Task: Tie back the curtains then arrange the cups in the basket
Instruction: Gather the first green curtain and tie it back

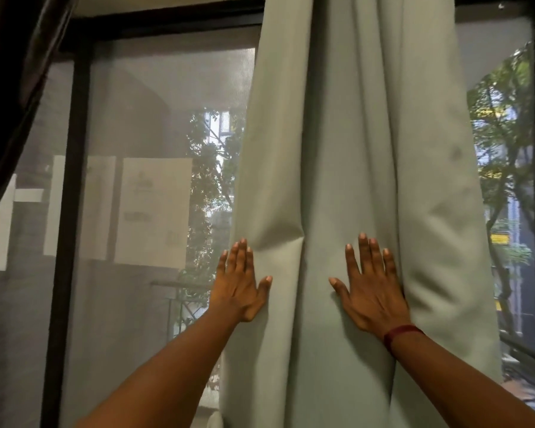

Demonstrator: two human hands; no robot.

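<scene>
The pale green curtain [337,134] hangs gathered in loose folds in front of the window, its long axis running straight from 12 o'clock to 6 o'clock through the middle of the view. Both hands lie flat against it at the same height, low on the visible cloth. The left hand [240,288] sits on the curtain's edge at the 9 o'clock side, its fingers [240,254] straight, close together and pointing to 12 o'clock, thumb spread toward 3 o'clock. The right hand [372,291] rests toward the 3 o'clock side of the deep middle fold, its fingers [368,251] also straight and slightly fanned, thumb spread toward 9 o'clock. Neither hand grips or pinches anything; both simply press on the cloth with open palms.

The middle fold of the curtain lies between the two thumbs, so closing the hands toward each other, 9 o'clock against 3 o'clock, would bunch that part. A wide fold lies beyond the right hand toward 3 o'clock, outside its reach for now, so the right hand probably has more cloth to sweep in than the left.

No tie or cord shows anywhere, and the cups and basket are out of view. A dark curtain [13,88] hangs at 10 o'clock, beside the black window frame [71,180]. A red band [402,332] circles the right wrist.
</scene>
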